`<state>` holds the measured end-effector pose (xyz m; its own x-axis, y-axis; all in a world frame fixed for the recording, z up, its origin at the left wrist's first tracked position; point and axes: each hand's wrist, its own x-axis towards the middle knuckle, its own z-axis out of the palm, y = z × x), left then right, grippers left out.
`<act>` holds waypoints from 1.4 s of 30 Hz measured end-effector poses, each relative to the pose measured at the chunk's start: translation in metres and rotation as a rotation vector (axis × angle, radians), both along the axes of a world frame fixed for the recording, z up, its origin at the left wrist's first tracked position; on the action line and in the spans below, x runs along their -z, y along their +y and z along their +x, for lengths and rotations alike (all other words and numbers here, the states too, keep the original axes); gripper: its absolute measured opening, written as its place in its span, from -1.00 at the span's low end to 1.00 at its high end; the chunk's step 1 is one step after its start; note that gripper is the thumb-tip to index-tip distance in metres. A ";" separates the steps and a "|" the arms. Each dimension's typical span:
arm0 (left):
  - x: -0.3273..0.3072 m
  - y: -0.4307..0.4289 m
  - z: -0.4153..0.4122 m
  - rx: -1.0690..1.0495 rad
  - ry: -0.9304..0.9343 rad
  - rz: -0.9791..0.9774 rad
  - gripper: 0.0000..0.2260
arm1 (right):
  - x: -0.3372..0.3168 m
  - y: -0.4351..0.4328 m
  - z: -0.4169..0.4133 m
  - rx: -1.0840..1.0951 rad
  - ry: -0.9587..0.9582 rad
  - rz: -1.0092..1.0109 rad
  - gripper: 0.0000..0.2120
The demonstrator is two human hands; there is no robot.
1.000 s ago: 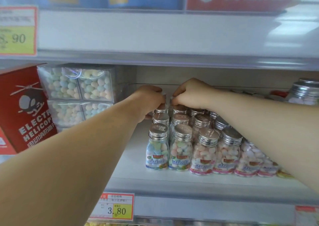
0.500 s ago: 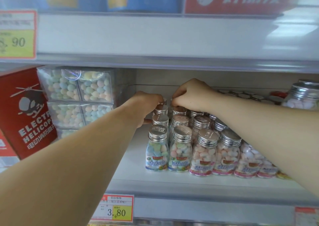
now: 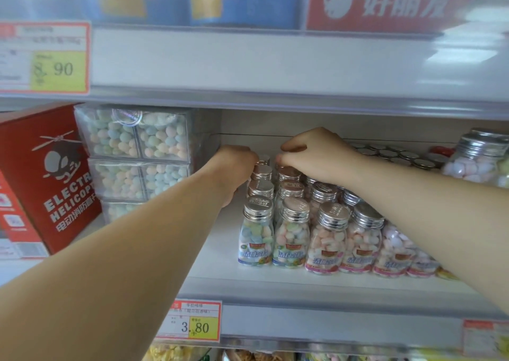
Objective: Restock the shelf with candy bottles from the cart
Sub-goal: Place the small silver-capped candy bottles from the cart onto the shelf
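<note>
Rows of small clear candy bottles [image 3: 257, 234] with silver caps stand on the white shelf [image 3: 214, 267]. Both my arms reach to the back of the two left rows. My left hand [image 3: 234, 165] is curled beside the rear bottles of the leftmost row; its fingers are hidden behind the hand. My right hand [image 3: 314, 154] hovers over the second row, its fingertips pinching the silver cap of a rear bottle [image 3: 287, 171]. The cart is out of view.
Clear boxes of pastel candy [image 3: 137, 137] are stacked left of the bottles, beside a red helicopter toy box [image 3: 46, 173]. A larger candy jar [image 3: 479, 157] stands at the right. The upper shelf edge [image 3: 275, 99] hangs low above my hands. Price tags sit on the rails.
Both hands stay at the back of the rows, with only slight shifts. The view has tilted a little.
</note>
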<state>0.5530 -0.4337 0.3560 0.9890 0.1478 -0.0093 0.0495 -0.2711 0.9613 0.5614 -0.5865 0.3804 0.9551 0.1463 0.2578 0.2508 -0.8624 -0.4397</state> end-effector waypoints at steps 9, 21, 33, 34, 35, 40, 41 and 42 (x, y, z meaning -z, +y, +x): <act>0.006 0.025 -0.163 0.035 -0.487 0.214 -0.65 | 0.023 -0.019 -0.154 -0.304 -0.348 -0.052 -0.64; 0.240 0.056 -0.295 0.267 0.174 0.358 -0.80 | 0.276 -0.015 -0.283 -0.313 0.483 0.042 -0.89; 0.506 0.020 -0.358 0.601 0.976 0.733 -0.65 | 0.573 -0.083 -0.282 -0.150 1.099 -0.302 -0.69; 0.519 0.015 -0.364 0.657 1.004 0.799 -0.63 | 0.588 -0.085 -0.284 -0.170 1.110 -0.340 -0.68; 0.531 0.012 -0.369 0.701 1.026 0.853 -0.60 | 0.598 -0.085 -0.285 -0.188 1.119 -0.371 -0.67; 0.578 0.003 -0.388 0.772 1.051 0.996 -0.46 | 0.632 -0.082 -0.287 -0.249 1.170 -0.445 -0.54; 0.587 0.002 -0.392 0.778 1.053 1.009 -0.43 | 0.637 -0.081 -0.286 -0.266 1.186 -0.456 -0.52; 0.595 0.001 -0.396 0.778 1.057 1.018 -0.42 | 0.641 -0.081 -0.287 -0.279 1.196 -0.473 -0.50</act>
